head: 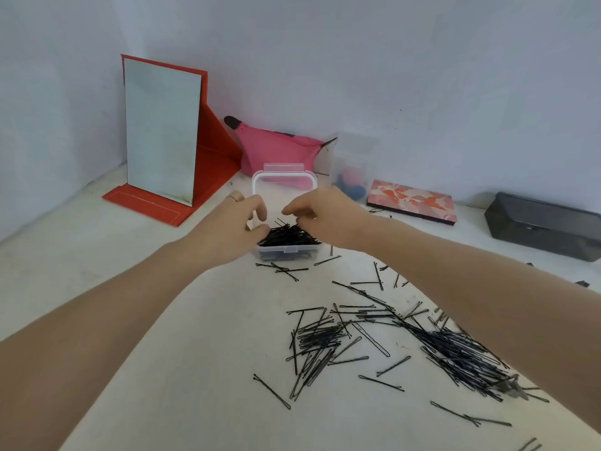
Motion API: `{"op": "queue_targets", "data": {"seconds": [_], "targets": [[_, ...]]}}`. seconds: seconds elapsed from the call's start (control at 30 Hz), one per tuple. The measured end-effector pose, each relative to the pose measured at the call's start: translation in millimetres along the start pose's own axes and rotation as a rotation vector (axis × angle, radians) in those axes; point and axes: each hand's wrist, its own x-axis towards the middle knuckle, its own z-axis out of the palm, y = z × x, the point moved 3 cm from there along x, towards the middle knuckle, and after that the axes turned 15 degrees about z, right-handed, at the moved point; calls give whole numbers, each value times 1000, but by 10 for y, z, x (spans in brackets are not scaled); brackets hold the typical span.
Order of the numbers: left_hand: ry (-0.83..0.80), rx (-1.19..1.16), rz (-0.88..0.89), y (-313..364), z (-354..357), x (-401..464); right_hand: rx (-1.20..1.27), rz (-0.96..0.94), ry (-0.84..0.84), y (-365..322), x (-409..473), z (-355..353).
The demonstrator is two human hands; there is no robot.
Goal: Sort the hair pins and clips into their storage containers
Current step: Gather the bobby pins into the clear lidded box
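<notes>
Both hands reach over the clear container (pixel 286 253), hiding its side walls, so whether the right hand (pixel 320 216) pinches any pins cannot be told; its fingers (pixel 292 209) curl narrow, tips down on the heaped black pins (pixel 287 236) inside. The left hand (pixel 234 219) cups the container's left wall, fingers bent around it. More loose hair pins (pixel 406 340) scatter across the bench (pixel 195 369) nearer the person, with a red-framed mirror (pixel 162 131) and pink pouch (pixel 276 151) behind.

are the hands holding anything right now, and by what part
The left hand grips the clear container at its left wall. The right hand rests fingertips on the hair pins heaped inside; whether it pinches any cannot be told.
</notes>
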Motion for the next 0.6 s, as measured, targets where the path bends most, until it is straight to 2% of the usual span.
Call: {"op": "queue_targets", "data": {"seconds": [0.1,0.23,0.4,0.5,0.6], "targets": [[-23,36,-49,-22,79,28,-71,9,44,92,-85,19],[3,47,-92,21,101,43,-148,-33,-29,85,-231,282],[-19,133,-86,87,81,43,-101,-84,109,121,-280,278],[-89,219,-68,140,133,40,-215,-95,31,105,-342,378],[-6,337,-110,259,93,-33,-13,-55,109,179,-423,261]]}}
